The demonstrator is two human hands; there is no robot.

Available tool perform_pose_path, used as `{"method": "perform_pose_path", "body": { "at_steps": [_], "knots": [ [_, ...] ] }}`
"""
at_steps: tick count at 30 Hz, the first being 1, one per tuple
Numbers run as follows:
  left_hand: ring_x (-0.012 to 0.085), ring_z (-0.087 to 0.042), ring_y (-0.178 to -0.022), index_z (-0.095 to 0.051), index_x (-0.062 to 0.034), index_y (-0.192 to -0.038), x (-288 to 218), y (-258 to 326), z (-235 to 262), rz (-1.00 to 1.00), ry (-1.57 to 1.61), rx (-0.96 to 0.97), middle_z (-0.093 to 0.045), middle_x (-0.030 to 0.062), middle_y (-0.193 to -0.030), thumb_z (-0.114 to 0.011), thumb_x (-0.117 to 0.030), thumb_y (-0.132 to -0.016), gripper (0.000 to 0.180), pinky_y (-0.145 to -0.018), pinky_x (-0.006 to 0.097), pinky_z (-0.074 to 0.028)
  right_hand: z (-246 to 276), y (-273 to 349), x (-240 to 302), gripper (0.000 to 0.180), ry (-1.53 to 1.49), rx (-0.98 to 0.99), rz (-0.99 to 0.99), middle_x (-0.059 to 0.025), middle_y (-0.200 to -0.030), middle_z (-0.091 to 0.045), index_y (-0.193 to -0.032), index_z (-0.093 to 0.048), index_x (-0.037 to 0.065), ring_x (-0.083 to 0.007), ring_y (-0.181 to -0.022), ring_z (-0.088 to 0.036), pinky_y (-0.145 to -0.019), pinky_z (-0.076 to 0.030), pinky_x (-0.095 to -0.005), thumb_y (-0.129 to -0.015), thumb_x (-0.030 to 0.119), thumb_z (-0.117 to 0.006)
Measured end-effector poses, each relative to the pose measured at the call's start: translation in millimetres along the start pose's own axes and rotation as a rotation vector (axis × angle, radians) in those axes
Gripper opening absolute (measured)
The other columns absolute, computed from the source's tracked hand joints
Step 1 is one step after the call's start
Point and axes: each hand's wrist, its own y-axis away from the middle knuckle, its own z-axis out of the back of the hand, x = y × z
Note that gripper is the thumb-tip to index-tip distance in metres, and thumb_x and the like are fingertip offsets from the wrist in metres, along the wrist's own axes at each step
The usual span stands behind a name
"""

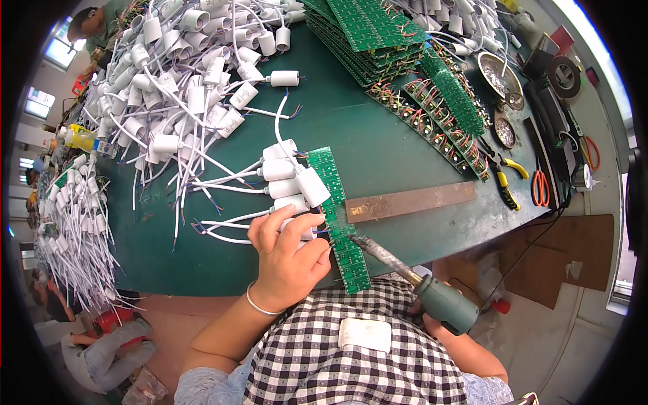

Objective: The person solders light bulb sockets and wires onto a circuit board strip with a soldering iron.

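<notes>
A narrow green circuit board (329,179) lies across the front of the green table. Several white cylindrical lamp holders (279,169) with white cables lie in a row along its left edge. My left hand (291,251) is closed over the nearest ones, fingertips at the board's edge, gripping a white lamp holder (307,233); its wires are partly hidden. My right hand (432,327) is wrapped round the green handle of a soldering iron (442,300), which covers most of the fingers. The iron's tip is at the middle of the board, close to my left fingertips.
A brown metal bar (412,201) lies right of the board. Farther back are a big heap of lamp holders (196,101) and stacked circuit boards (371,27). Yellow-handled pliers (505,189), orange-handled scissors (541,187) and a metal bowl (499,74) are at the right. Other people sit at the left.
</notes>
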Motion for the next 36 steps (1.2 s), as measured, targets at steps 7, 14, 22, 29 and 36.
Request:
{"method": "perform_pose_path", "body": {
  "at_steps": [7,14,22,29,36],
  "knots": [
    [0.028,-0.041,-0.117,-0.061,-0.0154,-0.072,0.0,-0.9,1.1,0.002,0.011,0.014,-0.055,-0.0008,-0.117,-0.07,-0.011,-0.061,0.014,-0.094,0.046,-0.028,-1.9,4.4,1.4,0.024,-0.449,-0.116,-0.175,-0.0089,-0.09,-0.067,-0.098,-0.066,0.002,-0.0246,-0.086,-0.064,-0.077,-0.05,-0.0339,-0.075,0.008,-0.066],
    [0.0283,-0.04,-0.117,-0.061,-0.0155,-0.072,-0.6,-0.2,0.3,0.013,0.006,0.019,-0.055,-0.0007,-0.117,-0.071,-0.012,-0.061,0.015,-0.094,0.046,-0.028,-3.7,-2.6,-1.7,0.026,0.056,0.013,0.023,-0.0079,-0.074,-0.064,-0.101,-0.055,-0.002,-0.0172,-0.067,-0.061,-0.066,-0.048,-0.0299,-0.081,0.014,-0.058],
    [0.028,-0.041,-0.117,-0.06,-0.0152,-0.072,0.8,-0.5,0.1,-0.006,0.006,-0.006,-0.055,-0.0006,-0.117,-0.071,-0.011,-0.061,0.016,-0.094,0.046,-0.028,-3.1,-3.3,-2.1,0.023,-0.026,0.024,0.018,-0.0114,-0.096,-0.065,-0.096,-0.067,0.003,-0.0248,-0.084,-0.063,-0.075,-0.05,-0.0322,-0.073,0.006,-0.068],
    [0.0278,-0.041,-0.117,-0.06,-0.0152,-0.072,-0.6,-1.1,-0.1,-0.001,0.017,-0.004,-0.055,-0.0007,-0.118,-0.071,-0.011,-0.061,0.016,-0.094,0.046,-0.028,-5.3,1.3,-4.2,0.04,-0.402,-0.13,-0.025,-0.0104,-0.08,-0.065,-0.114,-0.051,-0.007,-0.0182,-0.069,-0.064,-0.069,-0.051,-0.0308,-0.083,0.016,-0.062],
    [0.0289,-0.041,-0.117,-0.061,-0.0152,-0.071,0.8,1.0,-1.1,0.003,0.004,-0.001,-0.056,0.0004,-0.116,-0.071,-0.01,-0.06,0.017,-0.095,0.047,-0.028,-7.1,-8.8,-4.1,0.046,-0.436,-0.116,0.038,-0.0097,-0.083,-0.066,-0.113,-0.051,-0.007,-0.0164,-0.071,-0.064,-0.068,-0.051,-0.0273,-0.084,0.025,-0.066]
  ]
}}
